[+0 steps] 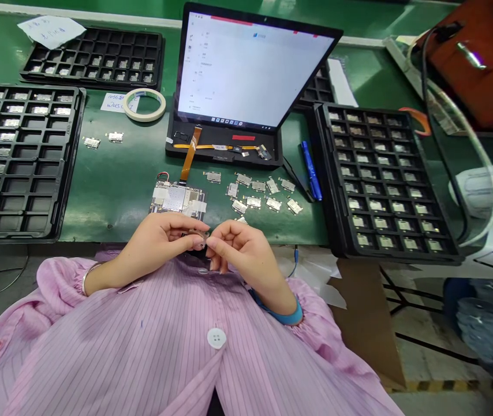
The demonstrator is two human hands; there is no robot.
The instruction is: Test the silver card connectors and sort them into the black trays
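Observation:
At the table's front edge, close to the shirt, my left hand (157, 244) pinches a small circuit board (203, 236) between thumb and fingers. My right hand (246, 248) closes thumb and forefinger at its right end; the fingers cover much of the piece. Just beyond my left hand lies a larger circuit board (172, 197) with silver shields and tape. An orange ribbon cable (191, 155) runs from it up to a lit display (250, 69) in a black frame. Several small metal-shielded modules (253, 202) are scattered to the right of the larger board.
Black compartment trays with modules stand at left (81, 115), back left (160, 58) and right (331, 190). A tape roll (131, 115), two loose modules (92, 143) and a blue marker (311, 170) lie on the green table (99, 202). Cables (428, 115) hang by an orange-red box (480, 63).

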